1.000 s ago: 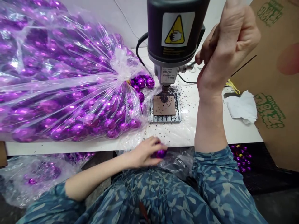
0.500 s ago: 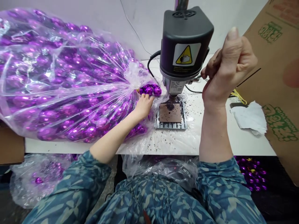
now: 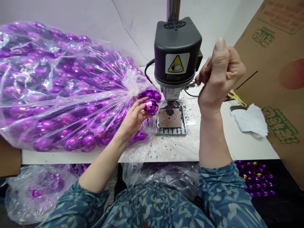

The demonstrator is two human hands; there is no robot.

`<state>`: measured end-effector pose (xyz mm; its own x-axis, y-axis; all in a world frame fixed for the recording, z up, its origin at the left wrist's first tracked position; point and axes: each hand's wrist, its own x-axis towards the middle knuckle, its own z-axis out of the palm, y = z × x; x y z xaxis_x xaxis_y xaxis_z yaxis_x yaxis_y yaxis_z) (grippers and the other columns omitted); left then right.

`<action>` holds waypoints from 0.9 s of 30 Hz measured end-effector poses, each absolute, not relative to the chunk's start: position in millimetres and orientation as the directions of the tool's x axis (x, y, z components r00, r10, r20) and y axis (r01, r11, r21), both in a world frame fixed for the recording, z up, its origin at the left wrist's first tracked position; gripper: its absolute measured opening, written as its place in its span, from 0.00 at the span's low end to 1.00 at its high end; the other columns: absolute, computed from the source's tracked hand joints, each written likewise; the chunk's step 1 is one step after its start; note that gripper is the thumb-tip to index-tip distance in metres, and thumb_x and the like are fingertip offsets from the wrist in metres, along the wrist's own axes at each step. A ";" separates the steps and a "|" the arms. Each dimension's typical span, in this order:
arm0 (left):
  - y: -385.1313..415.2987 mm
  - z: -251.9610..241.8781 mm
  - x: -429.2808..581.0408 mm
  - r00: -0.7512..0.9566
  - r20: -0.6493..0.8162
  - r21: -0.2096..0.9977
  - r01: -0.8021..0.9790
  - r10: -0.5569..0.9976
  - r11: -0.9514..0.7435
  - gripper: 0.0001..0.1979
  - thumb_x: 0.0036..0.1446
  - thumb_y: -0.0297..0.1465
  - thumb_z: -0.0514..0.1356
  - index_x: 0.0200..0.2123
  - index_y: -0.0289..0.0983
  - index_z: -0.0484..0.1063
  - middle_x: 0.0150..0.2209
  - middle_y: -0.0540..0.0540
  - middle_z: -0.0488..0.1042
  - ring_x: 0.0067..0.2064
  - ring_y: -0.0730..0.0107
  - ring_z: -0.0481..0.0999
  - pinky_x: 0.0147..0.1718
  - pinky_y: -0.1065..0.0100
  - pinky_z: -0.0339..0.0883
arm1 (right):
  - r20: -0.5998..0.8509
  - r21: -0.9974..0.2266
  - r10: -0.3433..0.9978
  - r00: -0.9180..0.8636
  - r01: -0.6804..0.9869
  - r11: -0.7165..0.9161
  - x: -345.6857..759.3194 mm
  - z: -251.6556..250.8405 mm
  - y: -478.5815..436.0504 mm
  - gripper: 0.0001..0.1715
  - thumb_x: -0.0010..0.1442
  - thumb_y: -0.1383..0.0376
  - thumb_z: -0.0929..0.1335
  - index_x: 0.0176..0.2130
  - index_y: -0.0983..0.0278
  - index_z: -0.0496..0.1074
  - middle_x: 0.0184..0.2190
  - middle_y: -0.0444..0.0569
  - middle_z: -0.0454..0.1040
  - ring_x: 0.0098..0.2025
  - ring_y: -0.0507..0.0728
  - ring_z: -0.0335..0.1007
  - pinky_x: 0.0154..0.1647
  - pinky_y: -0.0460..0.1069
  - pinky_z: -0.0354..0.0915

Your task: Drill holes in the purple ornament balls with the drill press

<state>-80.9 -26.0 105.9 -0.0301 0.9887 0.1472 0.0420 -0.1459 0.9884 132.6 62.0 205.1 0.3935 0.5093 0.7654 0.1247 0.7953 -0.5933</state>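
Note:
A shiny purple faceted ball (image 3: 151, 107) is pinched between the thumb and fingers of my left hand (image 3: 134, 118), just in front of the mouth of a big clear plastic bag (image 3: 135, 83). Several more purple balls (image 3: 156, 95) show at that mouth. My right hand (image 3: 219, 72) is closed around the lever on the right side of a black drill press (image 3: 178, 50); most of the lever is hidden by the fingers. Beneath the drill head, a brown square plate (image 3: 170, 118) with a small hole lies on the metal base (image 3: 185, 129).
Dark shavings are scattered over the white table (image 3: 249, 148). White cloth (image 3: 251, 119) and yellow-handled snips (image 3: 237, 98) lie on the right, beside a large cardboard box (image 3: 280, 104). Purple balls (image 3: 257, 182) fill a dark container below right. Another plastic bag (image 3: 30, 196) hangs below left.
My left hand has drawn back from the bag's mouth and now has a purple ball in its fingers. My right hand keeps its grip at the lever; the view has shifted slightly.

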 end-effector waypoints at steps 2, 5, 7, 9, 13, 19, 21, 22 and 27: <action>-38.3 95.5 -68.1 0.025 0.067 0.997 -0.042 0.997 -0.066 0.16 0.71 0.44 0.58 0.56 0.46 0.72 0.51 0.39 0.80 0.49 0.58 0.83 0.44 0.54 0.82 | 0.757 -0.602 0.511 0.407 0.133 0.787 131.5 205.0 61.2 0.38 0.61 0.30 0.59 0.24 0.58 0.48 0.17 0.39 0.50 0.17 0.49 0.45 0.17 0.50 0.48; -43.2 70.2 -48.7 0.047 0.030 0.995 -0.093 0.998 -0.025 0.17 0.65 0.44 0.66 0.53 0.45 0.70 0.47 0.42 0.81 0.47 0.60 0.84 0.48 0.53 0.80 | 0.748 -0.615 0.523 0.408 0.132 0.777 131.1 205.4 59.1 0.38 0.60 0.30 0.59 0.25 0.57 0.49 0.17 0.39 0.52 0.18 0.49 0.46 0.18 0.50 0.50; -37.5 52.6 -39.0 0.002 0.054 0.996 -0.069 0.999 -0.054 0.22 0.61 0.43 0.70 0.53 0.44 0.68 0.48 0.44 0.80 0.48 0.62 0.83 0.52 0.55 0.78 | 0.747 -0.618 0.528 0.405 0.128 0.775 131.6 206.1 57.4 0.37 0.60 0.30 0.59 0.25 0.57 0.49 0.17 0.39 0.52 0.18 0.49 0.46 0.18 0.50 0.50; -27.2 38.1 -32.4 -0.065 0.100 0.995 -0.014 0.993 -0.101 0.25 0.61 0.43 0.70 0.56 0.43 0.67 0.50 0.43 0.79 0.50 0.62 0.82 0.54 0.56 0.77 | 0.751 -0.614 0.530 0.394 0.119 0.781 131.9 207.2 55.7 0.37 0.59 0.30 0.59 0.25 0.57 0.49 0.17 0.39 0.52 0.17 0.49 0.46 0.17 0.50 0.50; -7.5 22.5 -25.2 -0.133 0.172 0.982 0.097 0.976 -0.160 0.24 0.63 0.40 0.67 0.58 0.41 0.68 0.53 0.40 0.79 0.54 0.61 0.81 0.59 0.55 0.73 | 0.762 -0.584 0.512 0.397 0.080 0.807 131.4 208.8 54.2 0.38 0.58 0.29 0.59 0.24 0.57 0.49 0.17 0.38 0.50 0.17 0.48 0.46 0.16 0.50 0.50; 4.4 15.5 -17.8 -0.067 0.216 0.961 0.193 0.974 -0.199 0.23 0.63 0.38 0.67 0.58 0.40 0.70 0.55 0.39 0.79 0.56 0.58 0.80 0.57 0.53 0.75 | 0.766 -0.565 0.502 0.401 0.048 0.824 130.8 209.9 51.9 0.39 0.57 0.28 0.60 0.23 0.57 0.48 0.16 0.37 0.48 0.16 0.47 0.46 0.16 0.50 0.51; 7.6 12.4 -16.0 -0.053 0.223 0.959 0.190 0.973 -0.210 0.23 0.62 0.36 0.67 0.58 0.40 0.70 0.55 0.39 0.79 0.55 0.58 0.81 0.58 0.52 0.76 | 0.762 -0.563 0.513 0.395 0.015 0.826 131.2 210.4 50.6 0.40 0.57 0.28 0.61 0.23 0.57 0.49 0.16 0.37 0.49 0.15 0.47 0.46 0.16 0.50 0.50; 8.7 11.1 -15.2 -0.044 0.226 0.959 0.185 0.973 -0.214 0.23 0.61 0.35 0.68 0.58 0.41 0.70 0.55 0.40 0.79 0.55 0.58 0.81 0.58 0.51 0.76 | 0.762 -0.555 0.514 0.394 -0.013 0.832 131.4 210.6 50.0 0.40 0.57 0.29 0.62 0.23 0.58 0.49 0.16 0.37 0.49 0.15 0.47 0.46 0.16 0.50 0.50; 3.1 10.2 -10.2 0.020 0.273 0.931 0.246 0.962 -0.269 0.25 0.59 0.33 0.69 0.59 0.41 0.70 0.58 0.39 0.78 0.58 0.55 0.79 0.62 0.49 0.73 | 0.762 -0.526 0.509 0.401 -0.074 0.847 131.5 211.3 48.5 0.39 0.55 0.30 0.65 0.22 0.57 0.51 0.16 0.37 0.50 0.15 0.48 0.45 0.15 0.52 0.48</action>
<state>-10.2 3.1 10.2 0.0199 0.9619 0.2729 0.2458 -0.2692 0.9312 131.5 48.5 211.3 0.4006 0.5086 0.7621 -0.0744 0.8471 -0.5262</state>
